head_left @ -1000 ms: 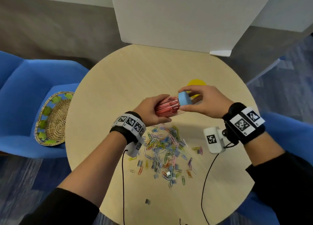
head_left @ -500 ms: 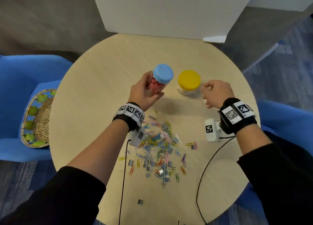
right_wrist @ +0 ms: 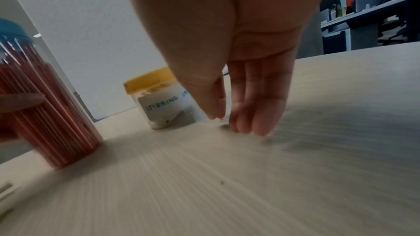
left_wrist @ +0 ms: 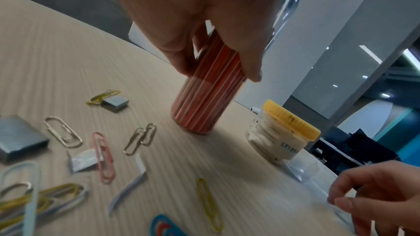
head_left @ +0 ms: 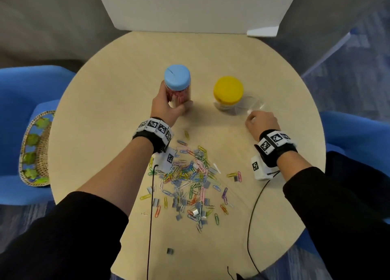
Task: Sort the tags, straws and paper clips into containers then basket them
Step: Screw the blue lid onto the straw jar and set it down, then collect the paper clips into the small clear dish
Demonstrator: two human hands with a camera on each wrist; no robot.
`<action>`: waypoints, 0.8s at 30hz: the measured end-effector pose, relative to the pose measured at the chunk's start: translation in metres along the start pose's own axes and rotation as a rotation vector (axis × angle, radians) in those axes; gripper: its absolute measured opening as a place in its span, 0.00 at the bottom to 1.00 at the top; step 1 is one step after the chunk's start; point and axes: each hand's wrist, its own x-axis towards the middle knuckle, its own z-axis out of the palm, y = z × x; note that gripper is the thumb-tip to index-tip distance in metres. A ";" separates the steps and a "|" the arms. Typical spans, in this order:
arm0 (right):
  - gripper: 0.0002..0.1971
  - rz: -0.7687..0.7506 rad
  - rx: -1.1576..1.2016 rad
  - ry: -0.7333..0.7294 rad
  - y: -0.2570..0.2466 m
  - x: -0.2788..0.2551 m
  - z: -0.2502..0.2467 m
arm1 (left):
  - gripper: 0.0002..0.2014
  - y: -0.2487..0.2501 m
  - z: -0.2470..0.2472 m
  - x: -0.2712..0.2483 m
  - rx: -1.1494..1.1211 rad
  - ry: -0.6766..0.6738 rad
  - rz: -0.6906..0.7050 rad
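Observation:
A clear jar with a blue lid (head_left: 177,77), packed with red straws (left_wrist: 202,107), stands upright on the round table (head_left: 105,111). My left hand (head_left: 166,108) grips its side. To its right stands a yellow-lidded jar (head_left: 228,89) with white contents. Beside that jar lies a clear plastic piece (head_left: 251,103); my right hand (head_left: 259,121) pinches its near edge, thumb against fingertips (right_wrist: 216,112). Coloured paper clips (head_left: 190,174) and small grey tags (head_left: 207,183) lie heaped in front of me.
A woven basket (head_left: 35,149) sits on the blue chair (head_left: 25,89) left of the table. A white board (head_left: 190,5) stands at the table's far edge. Another blue chair (head_left: 348,132) is at the right. One stray tag (head_left: 169,251) lies near the front edge.
The straw jar went from held sideways between both hands to upright on the table under my left hand. My right hand let go of the lid and moved right, past the yellow jar.

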 end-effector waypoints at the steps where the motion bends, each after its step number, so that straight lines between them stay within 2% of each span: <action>1: 0.10 0.014 0.013 0.014 0.001 -0.003 0.000 | 0.39 0.000 0.000 0.000 0.005 -0.007 -0.010; 5: 0.06 0.006 0.047 -0.023 0.006 -0.020 0.000 | 0.36 -0.005 -0.007 -0.003 0.186 -0.061 -0.049; 8: 0.04 -0.090 0.068 -0.074 0.004 -0.039 0.004 | 0.28 -0.018 -0.021 -0.009 0.376 -0.096 -0.128; 10: 0.03 -0.150 0.086 -0.103 -0.001 -0.055 0.009 | 0.26 -0.030 -0.031 -0.012 0.501 -0.175 -0.140; 13: 0.04 -0.205 0.091 -0.141 -0.010 -0.076 0.021 | 0.28 -0.045 -0.040 -0.017 0.627 -0.339 -0.058; 16: 0.04 -0.235 0.075 -0.170 -0.020 -0.088 0.035 | 0.23 -0.055 -0.040 -0.026 0.674 -0.389 0.058; 18: 0.04 -0.222 0.048 -0.176 -0.025 -0.093 0.041 | 0.20 -0.052 -0.039 -0.038 0.752 -0.436 0.062; 20: 0.05 -0.211 -0.023 -0.172 -0.029 -0.098 0.042 | 0.22 -0.048 -0.038 -0.050 0.854 -0.492 0.063; 24: 0.13 -0.203 -0.185 -0.188 -0.037 -0.108 0.032 | 0.33 -0.043 -0.035 -0.075 0.991 -0.543 0.149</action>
